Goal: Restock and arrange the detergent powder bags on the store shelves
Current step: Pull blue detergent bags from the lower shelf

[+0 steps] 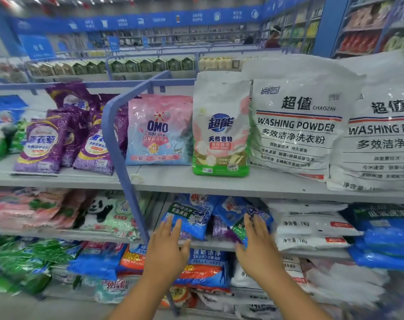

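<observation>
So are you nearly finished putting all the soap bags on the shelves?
Partly. The top shelf looks tidy: the OMO bag and the white washing powder bags stand upright. Right now the left hand and right hand reach, fingers open, at the leaning blue bags on the middle shelf. The jumbled bottom-shelf bags seem left to do.

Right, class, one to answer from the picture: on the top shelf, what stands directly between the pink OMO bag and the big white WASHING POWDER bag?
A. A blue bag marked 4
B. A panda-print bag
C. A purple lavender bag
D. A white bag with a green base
D: the white bag with a green base stands upright between the pink OMO bag and the white WASHING POWDER bag.
</observation>
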`<state>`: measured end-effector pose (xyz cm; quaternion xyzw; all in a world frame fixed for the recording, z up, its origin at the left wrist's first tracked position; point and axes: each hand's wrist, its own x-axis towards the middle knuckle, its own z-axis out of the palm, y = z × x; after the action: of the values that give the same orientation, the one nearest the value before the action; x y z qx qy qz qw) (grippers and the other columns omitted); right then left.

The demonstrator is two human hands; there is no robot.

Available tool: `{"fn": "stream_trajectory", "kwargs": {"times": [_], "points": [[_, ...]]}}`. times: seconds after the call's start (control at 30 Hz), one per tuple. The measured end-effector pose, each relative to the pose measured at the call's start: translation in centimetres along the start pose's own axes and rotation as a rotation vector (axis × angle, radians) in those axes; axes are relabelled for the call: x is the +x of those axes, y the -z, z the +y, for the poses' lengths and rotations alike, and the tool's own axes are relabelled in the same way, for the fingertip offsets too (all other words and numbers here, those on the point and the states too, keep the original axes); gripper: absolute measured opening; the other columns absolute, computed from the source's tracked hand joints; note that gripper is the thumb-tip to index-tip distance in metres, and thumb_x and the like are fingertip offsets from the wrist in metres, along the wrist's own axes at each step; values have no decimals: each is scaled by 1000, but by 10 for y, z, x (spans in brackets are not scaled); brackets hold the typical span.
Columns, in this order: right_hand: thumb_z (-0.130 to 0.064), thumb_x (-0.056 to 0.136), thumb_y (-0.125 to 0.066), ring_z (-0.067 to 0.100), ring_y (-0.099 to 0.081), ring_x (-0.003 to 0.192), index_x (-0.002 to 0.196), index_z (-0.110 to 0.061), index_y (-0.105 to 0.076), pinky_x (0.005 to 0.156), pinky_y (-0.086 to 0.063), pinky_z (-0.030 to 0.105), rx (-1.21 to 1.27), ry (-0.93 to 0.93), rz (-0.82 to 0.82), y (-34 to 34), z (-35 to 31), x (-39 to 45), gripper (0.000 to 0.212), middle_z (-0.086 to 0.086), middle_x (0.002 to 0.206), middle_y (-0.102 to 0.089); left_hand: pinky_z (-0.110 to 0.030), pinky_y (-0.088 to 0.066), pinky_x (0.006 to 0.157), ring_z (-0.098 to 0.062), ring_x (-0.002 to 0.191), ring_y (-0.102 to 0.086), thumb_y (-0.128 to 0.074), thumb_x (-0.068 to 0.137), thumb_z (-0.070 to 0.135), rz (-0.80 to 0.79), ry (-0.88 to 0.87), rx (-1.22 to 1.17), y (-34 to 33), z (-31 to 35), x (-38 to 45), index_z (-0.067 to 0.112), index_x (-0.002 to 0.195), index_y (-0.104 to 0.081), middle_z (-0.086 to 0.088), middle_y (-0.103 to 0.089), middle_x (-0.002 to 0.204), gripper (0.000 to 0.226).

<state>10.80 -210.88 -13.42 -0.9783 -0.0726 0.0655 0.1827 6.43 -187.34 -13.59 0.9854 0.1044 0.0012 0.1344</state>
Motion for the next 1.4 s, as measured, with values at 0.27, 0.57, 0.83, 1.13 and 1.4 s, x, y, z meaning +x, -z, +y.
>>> {"fn": "stream_trajectory", "kwargs": {"times": [0.27,0.57,0.83,1.13,1.4], "points": [[-48,102,-46,28,-5,157,163,-23,1,126,-20,46,185,-140,-151,-30,28,-5,81,4,171,2,-46,-26,123,-28,156,-13,-39,103,54,-67,90,-64,-17,-13,-2,27,161,-19,-4,-11,170,67],[-48,99,-51,28,-56,116,152,-20,-32,93,-50,34,285,-300,-137,-55,30,58,63,15,145,-44,-44,-30,120,-31,153,-21,-44,101,55,-135,128,-216,-50,-25,77,18,159,-27,-12,-22,166,71],[-51,91,-63,35,-41,137,154,-31,-28,110,-38,39,-207,-308,-190,-66,12,112,74,13,152,-36,-38,-45,99,-35,123,-52,-62,90,57,-80,148,-253,-66,-56,174,8,133,-52,-19,-58,131,66],[-36,91,-58,25,-69,90,104,-23,-72,63,-46,28,-86,-340,132,-55,-23,123,24,4,99,-70,-33,-44,100,-29,125,-58,-70,80,68,-164,154,-532,-68,-73,201,21,137,-57,-3,-63,139,75],[-51,103,-42,22,-57,116,127,-19,-66,93,-47,30,62,-148,-63,-76,-29,131,47,2,130,-50,-29,-48,82,-22,93,-65,-74,78,64,-332,455,-802,-79,-86,183,16,100,-66,-2,-70,100,53]]}}
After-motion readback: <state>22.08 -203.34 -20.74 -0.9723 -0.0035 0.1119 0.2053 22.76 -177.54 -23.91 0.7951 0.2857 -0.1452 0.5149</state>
